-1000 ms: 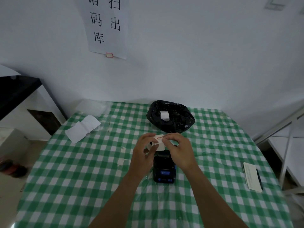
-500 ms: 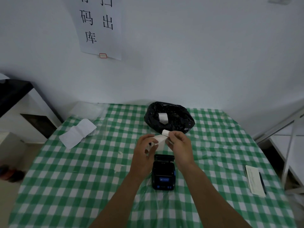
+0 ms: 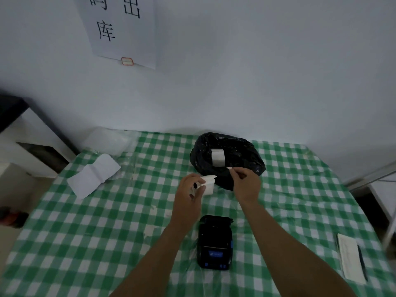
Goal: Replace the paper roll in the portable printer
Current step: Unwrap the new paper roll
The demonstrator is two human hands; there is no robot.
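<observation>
The black portable printer point(image 3: 215, 243) lies on the green checked table point(image 3: 107, 232), near the front, between my forearms. My left hand point(image 3: 188, 197) holds a white paper roll point(image 3: 207, 185) above the table, its loose end curling up. My right hand point(image 3: 245, 182) pinches a small white scrap of paper point(image 3: 229, 168) at the near edge of a black plastic bag point(image 3: 227, 158). Another white roll point(image 3: 218, 157) lies inside that bag.
A folded white sheet point(image 3: 93, 175) lies at the back left next to clear plastic wrap point(image 3: 107, 140). A notepad with a pen point(image 3: 351, 258) rests at the right edge. A cabinet point(image 3: 27, 142) stands left; a metal frame point(image 3: 377, 176) stands right.
My hands rose away from the printer and drew apart. The right hand pulled a small piece off the roll and moved it right, to the bag's edge.
</observation>
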